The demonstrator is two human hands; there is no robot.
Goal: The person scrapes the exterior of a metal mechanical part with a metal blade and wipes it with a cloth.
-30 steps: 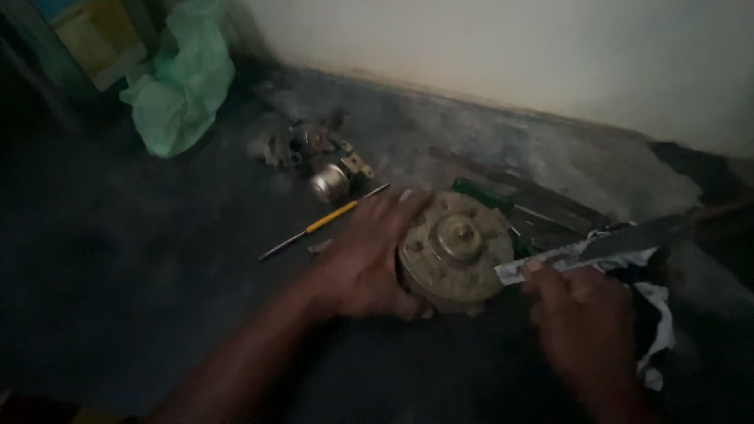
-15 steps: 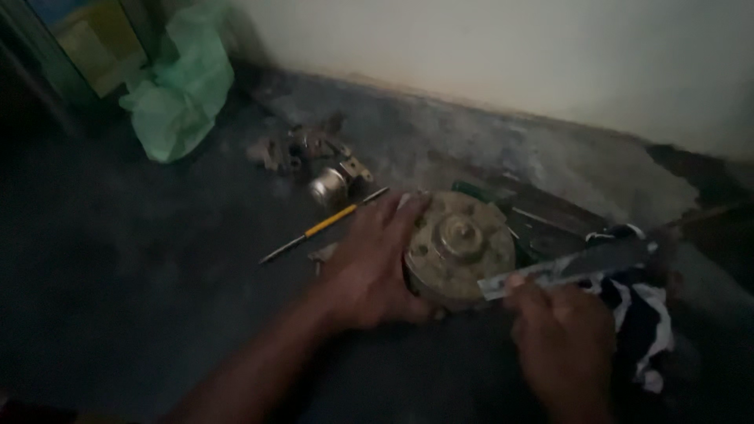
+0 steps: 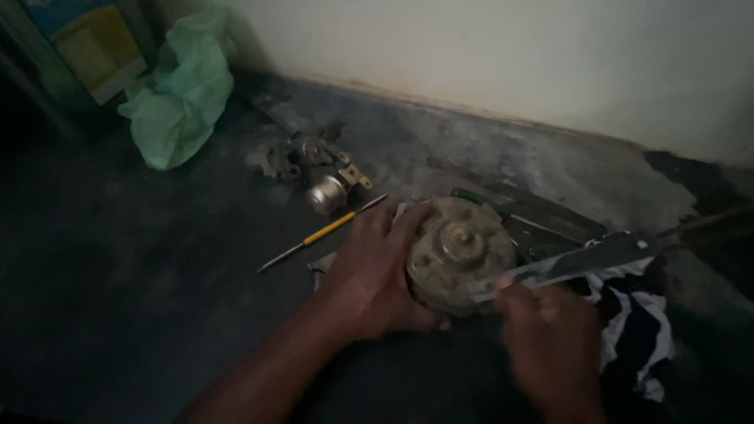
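Two hands work on one round, dusty motor housing (image 3: 459, 251) that sits on the dark floor (image 3: 118, 314); the left hand (image 3: 373, 275) is clamped around the housing's left flank, fingers spread over its rim; the right hand (image 3: 554, 345), blurred, is closed on the near end of a long flat blade (image 3: 577, 263) just right of the housing; the blade's tip rests at the housing's lower right edge and its long axis runs up and away to the right; the right hand is the nearer to that contact point; left of the housing lie a yellow-handled screwdriver (image 3: 326, 233) and small metal parts (image 3: 326, 192); a striped cloth (image 3: 636, 330) lies right of it; the blade's far end is lost in shadow, and whether the tip enters a seam cannot be told.
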